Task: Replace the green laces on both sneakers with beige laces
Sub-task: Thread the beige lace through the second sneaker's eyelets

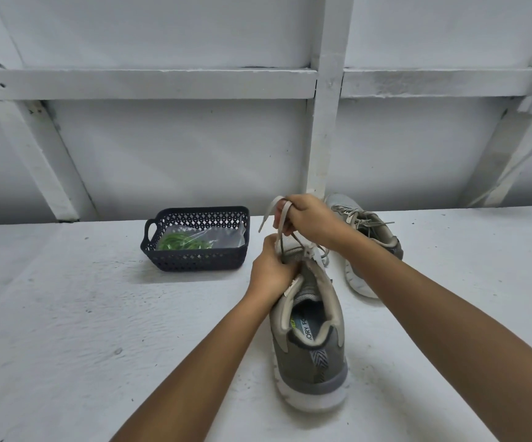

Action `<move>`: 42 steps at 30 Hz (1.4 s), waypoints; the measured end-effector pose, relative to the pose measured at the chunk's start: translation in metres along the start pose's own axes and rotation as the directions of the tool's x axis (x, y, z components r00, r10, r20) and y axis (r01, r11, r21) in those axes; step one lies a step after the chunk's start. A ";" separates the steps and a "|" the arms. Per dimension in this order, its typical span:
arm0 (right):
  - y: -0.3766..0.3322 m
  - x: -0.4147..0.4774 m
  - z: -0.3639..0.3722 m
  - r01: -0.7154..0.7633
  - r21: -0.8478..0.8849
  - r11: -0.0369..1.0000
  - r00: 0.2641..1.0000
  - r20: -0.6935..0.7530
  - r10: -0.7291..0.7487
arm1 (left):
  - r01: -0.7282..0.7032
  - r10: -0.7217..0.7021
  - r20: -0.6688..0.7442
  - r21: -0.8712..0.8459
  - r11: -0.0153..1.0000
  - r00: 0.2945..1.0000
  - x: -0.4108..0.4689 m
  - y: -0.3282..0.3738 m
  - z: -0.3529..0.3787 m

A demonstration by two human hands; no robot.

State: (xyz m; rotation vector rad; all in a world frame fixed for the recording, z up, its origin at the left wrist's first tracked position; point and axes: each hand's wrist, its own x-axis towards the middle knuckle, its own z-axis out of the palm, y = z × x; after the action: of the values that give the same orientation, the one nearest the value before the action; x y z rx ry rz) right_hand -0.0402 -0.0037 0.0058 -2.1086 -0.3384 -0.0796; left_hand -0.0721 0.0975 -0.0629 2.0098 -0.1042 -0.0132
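A grey sneaker [311, 339] stands on the white table with its heel toward me. My left hand [269, 272] grips its tongue and collar at the top. Just above it, my right hand [306, 218] holds a beige lace [269, 210] pulled up from the eyelets, with a loop and a loose end sticking out past the fingers. A second grey sneaker [370, 237] with beige laces lies on its side behind my right forearm. Green laces [183, 242] lie in a clear bag inside the dark basket [194, 260].
The dark perforated basket sits on the table left of the sneakers. A white panelled wall [194, 148] with crossing beams rises right behind the table. A white cord [520, 164] hangs at the far right.
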 end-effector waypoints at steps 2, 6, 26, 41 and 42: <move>-0.004 0.000 -0.002 0.014 -0.023 1.000 1.000 0.023 -0.013 | -0.036 0.035 0.007 0.056 0.998 0.999 0.001 0.001 0.004; -0.010 -0.009 -0.010 -0.003 0.000 1.000 0.989 0.151 0.003 | -0.045 0.045 0.020 0.034 0.998 0.999 0.002 0.005 0.005; 0.048 0.022 -0.011 -0.481 -0.582 0.656 0.770 0.077 0.633 | 0.022 -0.020 0.010 -0.355 0.935 1.000 0.005 -0.015 0.010; -0.001 0.046 -0.032 -0.388 -0.382 0.839 0.921 -0.128 0.367 | 0.013 -0.018 -0.016 -0.238 0.971 1.000 0.001 -0.015 0.009; -0.008 0.050 -0.037 -0.373 -0.289 0.882 0.927 -0.160 0.339 | 0.017 -0.021 -0.013 -0.238 0.971 1.000 0.001 -0.014 0.008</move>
State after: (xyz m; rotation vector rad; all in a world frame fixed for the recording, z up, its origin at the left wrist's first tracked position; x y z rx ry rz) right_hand 0.0083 -0.0203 0.0413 -2.4391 0.1426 -0.0272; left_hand -0.0710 0.0960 -0.0793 1.7711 -0.0699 -0.0212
